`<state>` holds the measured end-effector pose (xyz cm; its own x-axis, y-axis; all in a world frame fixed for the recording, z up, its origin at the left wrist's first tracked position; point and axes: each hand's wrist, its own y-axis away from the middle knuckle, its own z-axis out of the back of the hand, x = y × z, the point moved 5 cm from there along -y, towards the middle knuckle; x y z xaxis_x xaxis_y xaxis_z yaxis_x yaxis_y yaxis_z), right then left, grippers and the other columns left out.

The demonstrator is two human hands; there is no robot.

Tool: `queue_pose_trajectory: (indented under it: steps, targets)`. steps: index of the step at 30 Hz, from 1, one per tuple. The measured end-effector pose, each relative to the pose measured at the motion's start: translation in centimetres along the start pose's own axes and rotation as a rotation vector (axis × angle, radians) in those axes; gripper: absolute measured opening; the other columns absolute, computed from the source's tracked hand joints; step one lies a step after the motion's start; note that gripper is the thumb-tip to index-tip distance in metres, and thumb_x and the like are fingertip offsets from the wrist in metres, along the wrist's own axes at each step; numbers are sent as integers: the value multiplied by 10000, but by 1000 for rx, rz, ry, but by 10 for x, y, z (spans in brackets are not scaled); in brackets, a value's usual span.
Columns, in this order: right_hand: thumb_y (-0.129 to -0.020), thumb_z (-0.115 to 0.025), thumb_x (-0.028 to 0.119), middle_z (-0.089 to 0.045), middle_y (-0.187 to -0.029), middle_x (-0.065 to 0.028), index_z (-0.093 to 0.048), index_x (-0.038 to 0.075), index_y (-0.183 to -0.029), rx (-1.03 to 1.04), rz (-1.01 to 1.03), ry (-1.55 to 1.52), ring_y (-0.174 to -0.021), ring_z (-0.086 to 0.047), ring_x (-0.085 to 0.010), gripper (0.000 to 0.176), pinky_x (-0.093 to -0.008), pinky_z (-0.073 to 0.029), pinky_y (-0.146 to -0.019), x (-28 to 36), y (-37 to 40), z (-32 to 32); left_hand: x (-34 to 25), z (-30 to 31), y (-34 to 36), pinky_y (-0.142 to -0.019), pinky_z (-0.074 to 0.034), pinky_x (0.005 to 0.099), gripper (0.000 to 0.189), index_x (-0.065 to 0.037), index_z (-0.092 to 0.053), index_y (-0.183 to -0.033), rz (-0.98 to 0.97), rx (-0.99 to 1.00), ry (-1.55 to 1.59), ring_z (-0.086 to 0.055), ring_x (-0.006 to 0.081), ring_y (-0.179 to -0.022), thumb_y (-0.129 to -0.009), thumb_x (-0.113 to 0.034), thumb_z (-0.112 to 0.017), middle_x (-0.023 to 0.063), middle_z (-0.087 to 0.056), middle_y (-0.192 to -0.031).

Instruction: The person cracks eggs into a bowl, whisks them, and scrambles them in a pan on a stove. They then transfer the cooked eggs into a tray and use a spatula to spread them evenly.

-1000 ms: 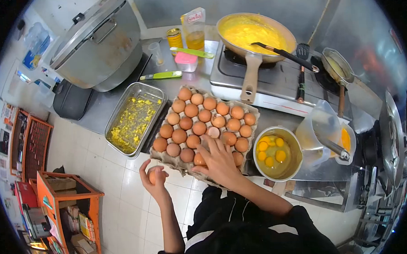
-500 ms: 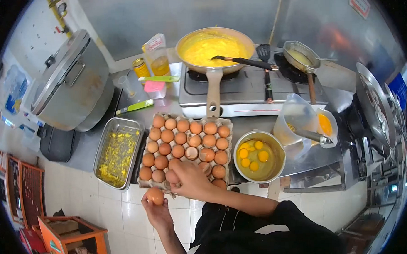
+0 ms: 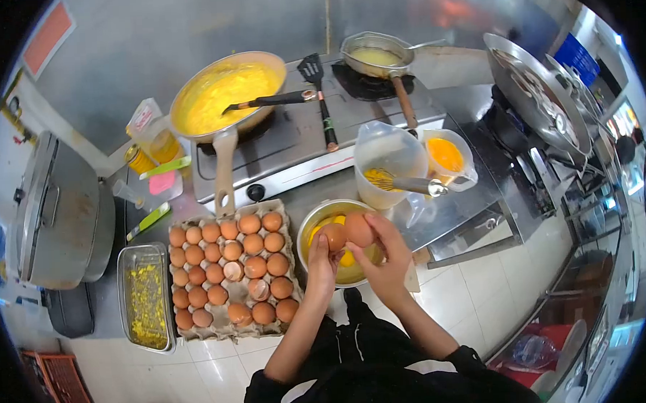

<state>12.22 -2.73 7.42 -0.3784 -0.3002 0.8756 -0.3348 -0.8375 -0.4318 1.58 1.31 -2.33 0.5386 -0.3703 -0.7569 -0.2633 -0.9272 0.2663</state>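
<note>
Above a metal pot (image 3: 301,235) with egg yolks (image 3: 346,258) in it, my left hand (image 3: 321,268) holds a brown egg (image 3: 332,238). Another brown egg (image 3: 359,229) is gripped in my right hand (image 3: 388,262). The two eggs are side by side and look to be touching. My hands and the eggs hide part of the pot's inside. To the left lies a cardboard egg tray (image 3: 220,327) holding several brown eggs, with a few broken shells (image 3: 233,270) among them.
A frying pan (image 3: 223,137) of yellow egg mixture and a spatula (image 3: 318,94) sit on the stove (image 3: 293,167). Behind the pot stand a plastic jug (image 3: 378,145) with a whisk (image 3: 409,185) and a smaller jug (image 3: 447,153). A metal tray (image 3: 145,296) is far left.
My right hand has taken an egg out of the tray. Both hands, each with an egg, have moved right to above the pot. The view has turned to the right.
</note>
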Motion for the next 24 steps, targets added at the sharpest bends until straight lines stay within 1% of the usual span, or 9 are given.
queue_pose_trajectory:
  steps: [1, 3, 6, 9, 11, 15, 18, 21, 24]
  targets:
    - [-637, -664, 52, -519, -1036, -129, -490, 7, -1053, -12, 164, 215, -940, -523, -221, 452, -288, -422, -801, 7, 1, 1, 5, -3, -1, -702, -409, 218, 368, -68, -375, -1134, 11, 7, -6, -505, 135, -872, -876, -327, -334, 56, -492, -1009]
    - [-648, -659, 42, -518, -1048, -143, -511, -15, -1005, 83, 101, 279, -962, -507, -185, 391, -283, -415, -809, -8, 4, -4, 5, -12, -1, -691, -408, 214, 370, -70, -378, -1127, -30, 26, -173, -496, 115, -874, -878, -338, -323, 59, -476, -1019]
    - [-659, -635, 16, -539, -980, -100, -486, 11, -1022, 46, -55, 125, -930, -519, -183, 393, -295, -430, -775, -31, 9, 0, 8, -11, -4, -702, -400, 232, 363, -69, -379, -1116, 57, 44, -240, -484, 112, -890, -875, -336, -326, 59, -466, -1025]
    - [-705, -580, 33, -532, -874, -52, -446, 41, -1044, -88, -280, -343, -832, -538, -152, 365, -270, -452, -690, -59, 6, 9, -2, -11, -8, -725, -398, 270, 340, -48, -372, -1093, 138, 81, -417, -473, 151, -922, -851, -286, -393, 84, -468, -1018]
    - [-747, -526, 69, -503, -811, -26, -411, 70, -1047, 107, -866, -747, -721, -523, -107, 322, -214, -435, -588, -96, 17, 0, -4, -3, -17, -742, -392, 283, 335, -37, -365, -1080, 23, 149, -604, -476, 184, -924, -833, -256, -422, 107, -468, -1010]
    - [-753, -544, 124, -513, -739, -7, -462, 136, -1136, 612, -584, -291, -563, -473, -58, 392, -175, -385, -505, -83, -11, -8, -27, -25, -11, -788, -368, 309, 322, -9, -354, -1042, -169, 234, -947, -474, 286, -930, -805, -192, -470, 186, -456, -999]
    - [-726, -558, 109, -514, -655, 4, -474, 144, -1150, 715, -563, -287, -531, -436, -31, 434, -163, -369, -491, -92, -18, -8, -26, -29, -16, -812, -349, 333, 317, -13, -344, -1057, -212, 387, -1019, -457, 337, -949, -813, -183, -452, 225, -438, -1015]
    - [-678, -563, 77, -534, -641, 5, -504, 122, -1116, 584, -285, -129, -549, -426, -20, 444, -162, -374, -517, -81, -26, -4, -23, -29, -24, -842, -334, 366, 353, 6, -312, -1100, -225, 460, -1099, -420, 371, -997, -816, -163, -436, 252, -411, -1060]
    - [-629, -563, 56, -547, -655, -1, -533, 99, -1075, 446, -351, 53, -560, -416, -16, 448, -166, -379, -545, -70, -22, 0, -24, -38, -21, -860, -326, 387, 402, 27, -277, -1139, -372, 412, -1293, -398, 378, -1023, -811, -149, -430, 256, -401, -1069]
